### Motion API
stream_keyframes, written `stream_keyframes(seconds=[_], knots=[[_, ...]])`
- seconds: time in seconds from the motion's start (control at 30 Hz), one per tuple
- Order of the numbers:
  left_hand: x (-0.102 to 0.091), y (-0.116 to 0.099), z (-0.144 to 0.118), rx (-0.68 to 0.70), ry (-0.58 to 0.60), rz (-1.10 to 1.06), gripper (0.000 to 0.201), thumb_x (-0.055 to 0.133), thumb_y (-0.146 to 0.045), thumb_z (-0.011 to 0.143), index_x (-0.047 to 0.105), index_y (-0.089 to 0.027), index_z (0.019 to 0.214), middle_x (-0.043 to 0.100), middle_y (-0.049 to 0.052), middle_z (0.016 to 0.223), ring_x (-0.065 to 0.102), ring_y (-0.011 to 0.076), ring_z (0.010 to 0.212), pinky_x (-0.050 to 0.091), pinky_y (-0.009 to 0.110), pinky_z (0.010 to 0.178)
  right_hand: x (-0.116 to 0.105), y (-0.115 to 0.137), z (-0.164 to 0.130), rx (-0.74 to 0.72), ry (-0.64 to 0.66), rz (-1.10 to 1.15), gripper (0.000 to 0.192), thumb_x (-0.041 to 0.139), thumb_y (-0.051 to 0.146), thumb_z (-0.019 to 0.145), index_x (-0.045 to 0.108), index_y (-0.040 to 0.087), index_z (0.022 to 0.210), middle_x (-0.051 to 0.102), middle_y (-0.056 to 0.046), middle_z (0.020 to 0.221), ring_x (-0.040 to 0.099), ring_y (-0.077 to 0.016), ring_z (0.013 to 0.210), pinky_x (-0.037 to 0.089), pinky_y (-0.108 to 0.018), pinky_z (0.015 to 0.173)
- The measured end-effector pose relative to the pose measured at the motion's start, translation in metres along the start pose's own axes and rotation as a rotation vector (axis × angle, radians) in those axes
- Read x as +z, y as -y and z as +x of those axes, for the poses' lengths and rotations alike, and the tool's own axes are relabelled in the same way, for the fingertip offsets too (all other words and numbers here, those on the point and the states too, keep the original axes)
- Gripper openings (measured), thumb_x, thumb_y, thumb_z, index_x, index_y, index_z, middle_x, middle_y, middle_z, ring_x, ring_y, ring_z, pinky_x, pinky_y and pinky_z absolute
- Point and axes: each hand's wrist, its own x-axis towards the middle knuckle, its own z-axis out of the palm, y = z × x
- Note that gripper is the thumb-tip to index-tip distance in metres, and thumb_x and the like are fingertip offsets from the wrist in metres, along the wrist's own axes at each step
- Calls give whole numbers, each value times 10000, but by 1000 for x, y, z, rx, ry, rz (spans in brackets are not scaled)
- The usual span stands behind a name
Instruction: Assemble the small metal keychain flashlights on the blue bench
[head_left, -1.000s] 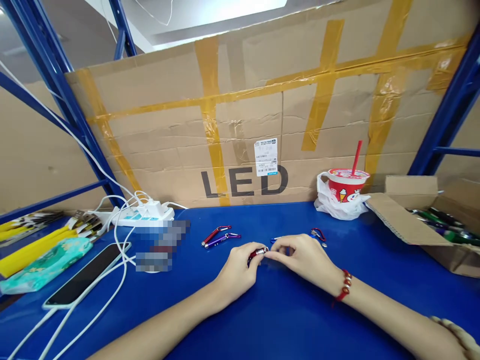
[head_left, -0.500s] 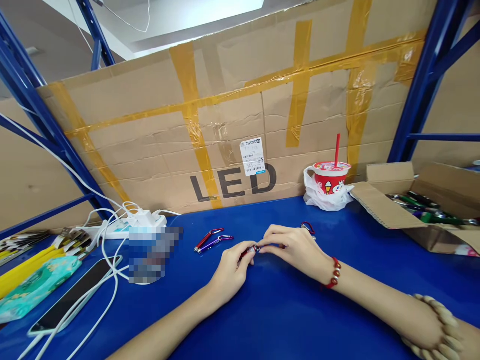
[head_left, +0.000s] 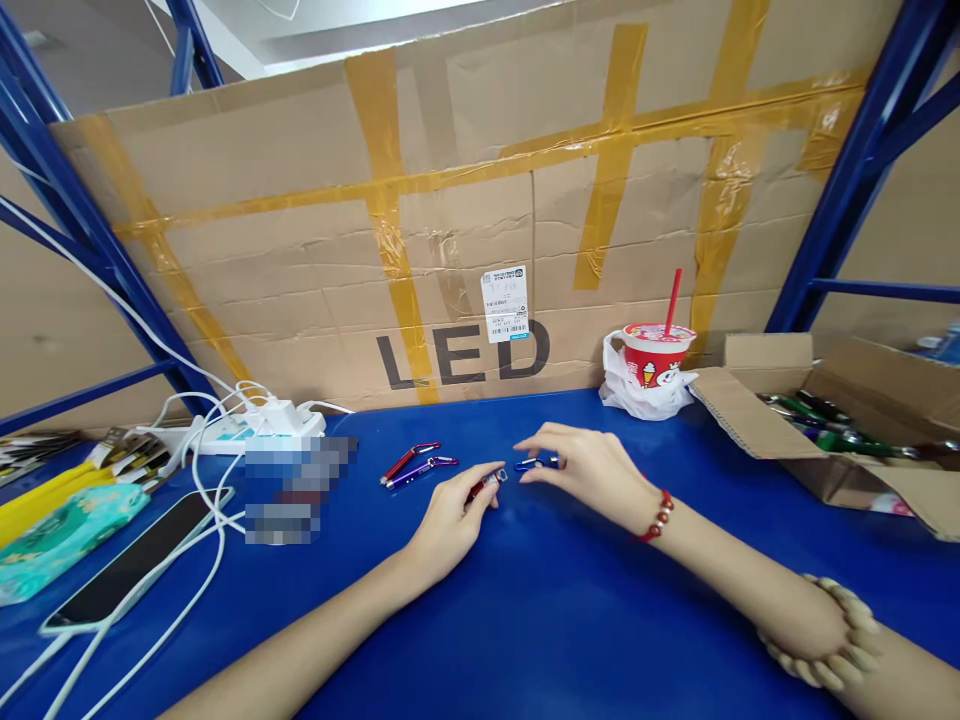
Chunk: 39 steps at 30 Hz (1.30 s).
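My left hand rests on the blue tabletop and grips a small red keychain flashlight, whose silver tip points right. My right hand, with a red bead bracelet at the wrist, hovers just right of that tip with the fingers spread. A small blue flashlight lies under its fingertips; whether the fingers touch it I cannot tell. To the left lie a red flashlight and a purple flashlight, each with a carabiner clip.
A taped cardboard wall marked LED closes the back. A red drink cup with straw sits in a white bag. An open cardboard box of pens stands at right. A power strip, white cables, phone and tissue pack lie left.
My hands have parted: the right fingers let go of the red flashlight's tip and moved slightly right over the blue one. The camera has shifted.
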Motion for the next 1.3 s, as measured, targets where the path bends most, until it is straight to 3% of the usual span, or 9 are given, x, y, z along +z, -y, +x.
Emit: stream_keyframes(seconds=[0.23,0.43,0.7,0.83,0.97,1.07,1.17,1.23,1.3], knots=[[-1,4,1,-96,-69,-54,354,388,-361,854,506,-180,1134,524,9,731,505,139,686,394,230,617,-20,-48,8,334,94,-293,174,586,342,762,676,245,875,688,-2,891,626,-180,790,397,-235,540],[0,6,1,-139,-137,-64,416,485,-340,789,492,-190,1177,556,31,812,500,138,667,394,236,591,-20,-65,4,367,289,-348,163,604,317,717,694,272,845,690,-2,861,624,-187,798,421,-243,569],[3,12,6,-189,-151,-194,205,489,-280,742,570,-130,856,420,-20,628,405,113,588,341,222,561,-15,-64,2,358,299,-308,222,610,134,606,705,237,779,691,-12,761,627,-167,695,413,-224,521],[5,15,6,-175,-137,-229,114,503,-260,726,492,-156,771,412,-35,632,395,106,587,334,224,583,-11,-62,3,383,278,-286,189,608,125,603,704,210,741,693,-27,732,631,-167,668,424,-226,520],[5,13,4,-175,-140,-281,175,516,-263,726,360,-185,712,379,-55,633,359,93,578,323,219,592,-11,-60,4,413,252,-278,136,578,128,658,702,171,692,689,-65,710,639,-194,681,445,-248,543],[4,8,3,-192,-131,-296,204,517,-286,741,342,-186,710,362,-59,632,337,90,581,310,218,593,-13,-55,7,394,205,-178,187,524,246,775,698,181,765,697,-44,725,646,-168,662,455,-231,549],[4,2,2,-196,-138,-371,232,528,-333,752,353,-182,732,357,-53,657,339,88,600,309,214,602,-13,-41,9,341,91,88,279,455,353,841,671,176,842,695,-25,721,637,-133,565,461,-215,518],[4,-3,1,-206,-125,-444,267,526,-383,763,351,-182,745,354,-50,663,340,86,595,304,213,591,-10,-26,8,244,36,239,280,459,377,845,658,182,858,690,-12,728,626,-115,528,468,-209,518],[4,-6,0,-210,-81,-514,303,503,-429,783,328,-186,737,368,-52,642,333,82,568,290,215,568,-5,-9,5,64,-20,240,241,498,365,832,669,197,807,687,-15,788,637,-124,627,476,-210,565]])
